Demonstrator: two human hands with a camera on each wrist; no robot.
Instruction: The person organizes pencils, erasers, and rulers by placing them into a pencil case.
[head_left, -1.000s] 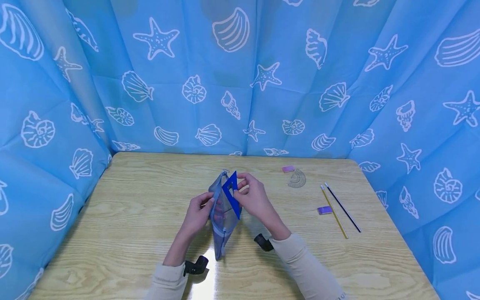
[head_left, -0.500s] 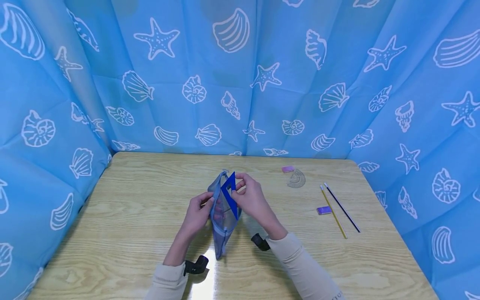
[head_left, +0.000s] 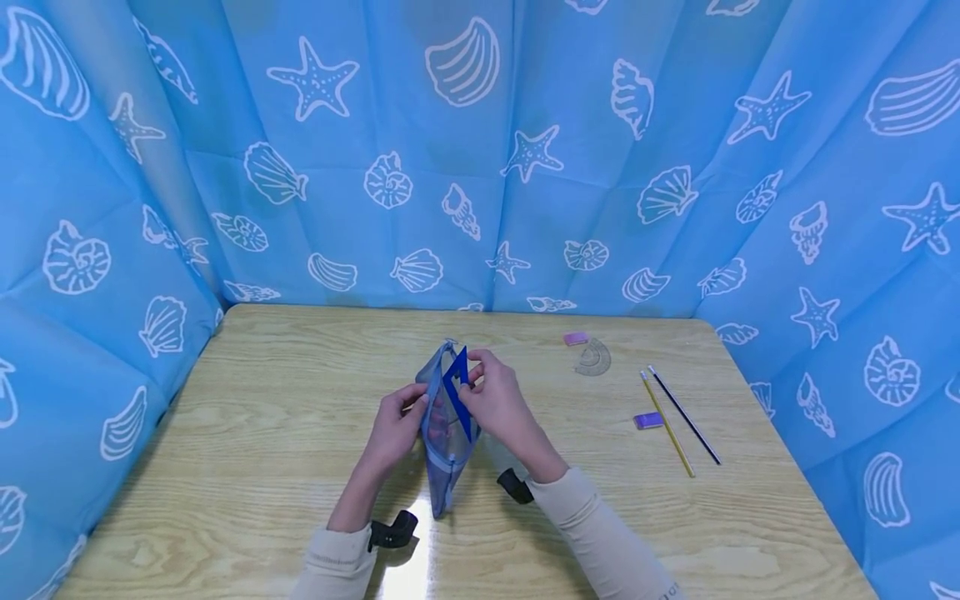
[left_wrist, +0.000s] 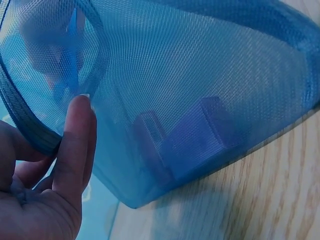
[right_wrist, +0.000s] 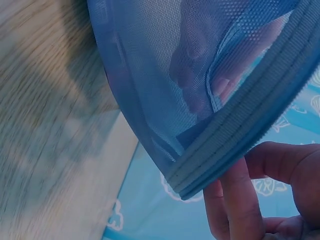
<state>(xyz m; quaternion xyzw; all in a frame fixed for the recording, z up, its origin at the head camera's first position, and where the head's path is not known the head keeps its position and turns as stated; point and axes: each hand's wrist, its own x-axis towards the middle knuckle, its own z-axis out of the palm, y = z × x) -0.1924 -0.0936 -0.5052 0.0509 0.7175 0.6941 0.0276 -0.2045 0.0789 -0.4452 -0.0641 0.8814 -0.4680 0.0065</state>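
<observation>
- left hand (head_left: 395, 427): pinches left rim of mesh pouch (head_left: 440, 483).
- blue set square (head_left: 462, 414): within pouch's open mouth; insertion judged in hand; next move calls for lowering it fully before release.
- right hand (head_left: 498, 407): pinches set square.

The head view is bright and fairly even, with white glare on the near surface (head_left: 262, 450) and soft shadows beside the sleeves (head_left: 609, 537). Both wrist views look dimmer, the mesh pouch (left_wrist: 200, 60) hazing what lies behind.
</observation>
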